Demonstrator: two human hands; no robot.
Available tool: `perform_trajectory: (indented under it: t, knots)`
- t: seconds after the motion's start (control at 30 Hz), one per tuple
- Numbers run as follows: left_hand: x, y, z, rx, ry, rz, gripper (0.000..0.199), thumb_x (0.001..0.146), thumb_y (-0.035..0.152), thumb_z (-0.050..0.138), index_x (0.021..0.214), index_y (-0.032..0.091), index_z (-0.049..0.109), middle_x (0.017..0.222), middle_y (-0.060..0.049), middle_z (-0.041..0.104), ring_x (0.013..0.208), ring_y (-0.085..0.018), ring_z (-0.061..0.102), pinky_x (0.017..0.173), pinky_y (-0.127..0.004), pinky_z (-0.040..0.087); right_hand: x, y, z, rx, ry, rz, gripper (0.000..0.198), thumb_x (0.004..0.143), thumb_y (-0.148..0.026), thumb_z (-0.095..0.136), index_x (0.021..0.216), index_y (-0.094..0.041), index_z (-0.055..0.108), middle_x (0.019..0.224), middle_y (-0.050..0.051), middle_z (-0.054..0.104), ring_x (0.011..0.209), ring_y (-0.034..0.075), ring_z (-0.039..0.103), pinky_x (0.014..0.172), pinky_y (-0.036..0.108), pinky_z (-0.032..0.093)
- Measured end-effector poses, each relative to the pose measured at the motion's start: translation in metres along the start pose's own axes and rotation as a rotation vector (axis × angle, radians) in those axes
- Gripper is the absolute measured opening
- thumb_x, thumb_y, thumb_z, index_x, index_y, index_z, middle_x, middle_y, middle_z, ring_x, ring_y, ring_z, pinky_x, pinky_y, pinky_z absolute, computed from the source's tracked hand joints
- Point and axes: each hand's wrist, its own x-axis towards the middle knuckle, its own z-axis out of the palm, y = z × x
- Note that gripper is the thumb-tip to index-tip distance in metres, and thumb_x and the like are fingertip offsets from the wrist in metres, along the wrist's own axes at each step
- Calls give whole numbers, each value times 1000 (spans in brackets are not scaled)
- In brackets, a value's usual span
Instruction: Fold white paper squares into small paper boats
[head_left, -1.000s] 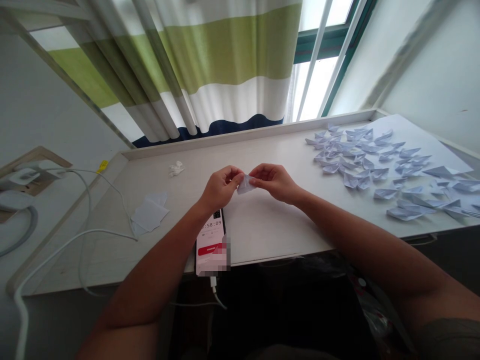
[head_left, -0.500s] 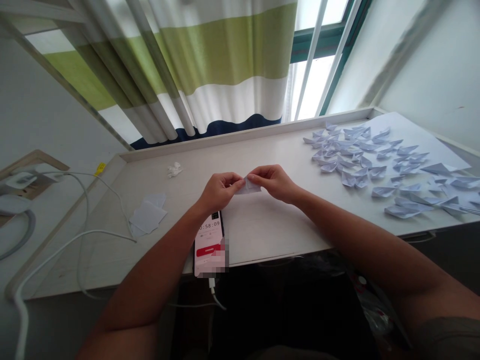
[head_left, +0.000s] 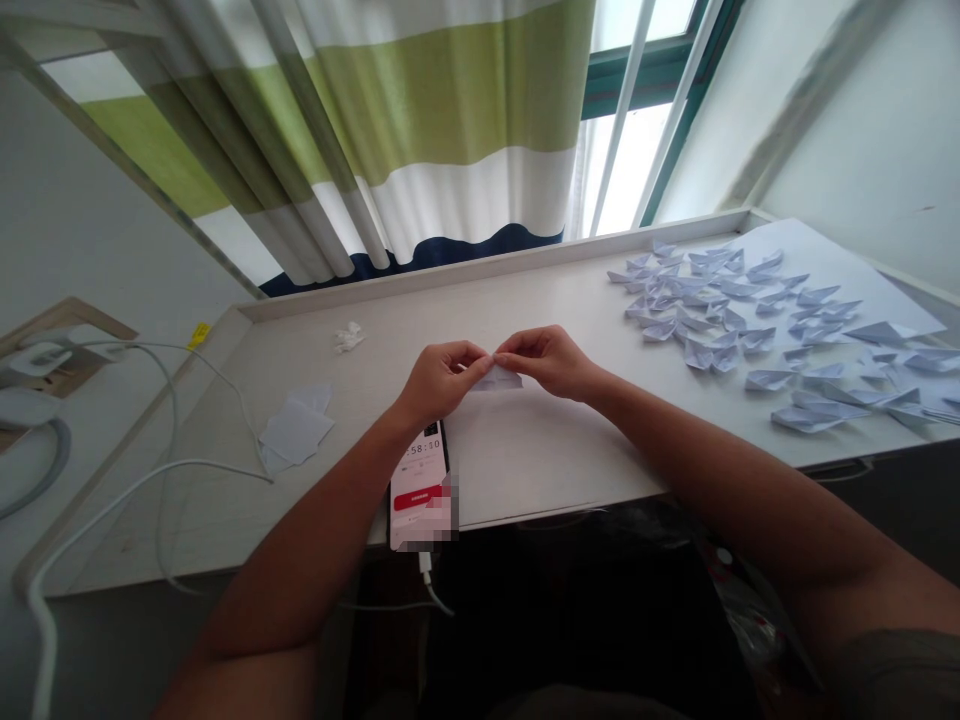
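Observation:
A small piece of folded white paper [head_left: 501,379] is pinched between my two hands, just above the middle of the white desk [head_left: 540,470]. My left hand [head_left: 442,378] grips its left upper part between thumb and fingers. On the other side my right hand [head_left: 549,360] pinches the top, and the two thumb tips nearly meet. My fingers hide much of the paper; its lower edge shows below them. Under my left wrist lies a phone [head_left: 417,470] with a lit screen.
Many folded paper boats [head_left: 712,310] cover the desk's right side, beside a large white sheet [head_left: 840,270]. Flat paper pieces [head_left: 296,428] and a crumpled tissue [head_left: 348,338] lie on the left. White cables [head_left: 161,475] cross the left edge; a charging cable [head_left: 426,568] hangs from the phone.
My thumb tips have come closer together at the top of the paper, and my right hand has shifted slightly left. The paper stays in both hands.

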Motion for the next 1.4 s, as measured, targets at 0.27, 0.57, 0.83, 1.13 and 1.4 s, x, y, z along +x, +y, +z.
perform_trajectory:
  t: [0.27, 0.57, 0.83, 1.13, 1.4]
  knots:
    - [1, -2, -1, 22, 39, 17, 22, 88, 41, 83, 91, 20, 85, 87, -8, 82, 75, -20, 72, 69, -32, 59, -1, 0, -1, -70, -21, -8, 40, 83, -56, 88, 88, -17, 84, 81, 6, 79, 71, 16, 66, 64, 32, 52]
    - [3, -5, -4, 87, -123, 10, 19, 91, 36, 70, 85, 18, 71, 80, -4, 73, 70, -16, 63, 67, -29, 52, -3, 2, 1, -196, -58, -80, 35, 89, -52, 83, 88, -17, 81, 78, 4, 76, 70, 15, 62, 66, 32, 48]
    - [3, -5, -8, -61, -49, -2, 23, 90, 39, 79, 97, 17, 76, 87, -6, 78, 76, -18, 71, 71, -30, 56, -3, -2, -1, -42, -122, 63, 32, 86, -49, 86, 86, -17, 81, 80, 4, 80, 74, 16, 72, 71, 31, 58]
    - [3, -4, -9, 59, -146, -17, 21, 95, 37, 71, 91, 18, 78, 75, -5, 74, 65, -17, 64, 63, -30, 49, -2, 0, -6, -61, -205, 88, 25, 84, -40, 88, 87, -16, 82, 73, 2, 76, 67, 13, 65, 62, 28, 50]
    - [2, -9, -9, -116, -197, -125, 27, 97, 42, 75, 106, 17, 71, 88, -10, 81, 74, -21, 77, 64, -31, 57, -1, 0, -4, -31, -128, 79, 30, 82, -44, 91, 86, -16, 82, 76, 3, 77, 69, 14, 66, 66, 29, 53]
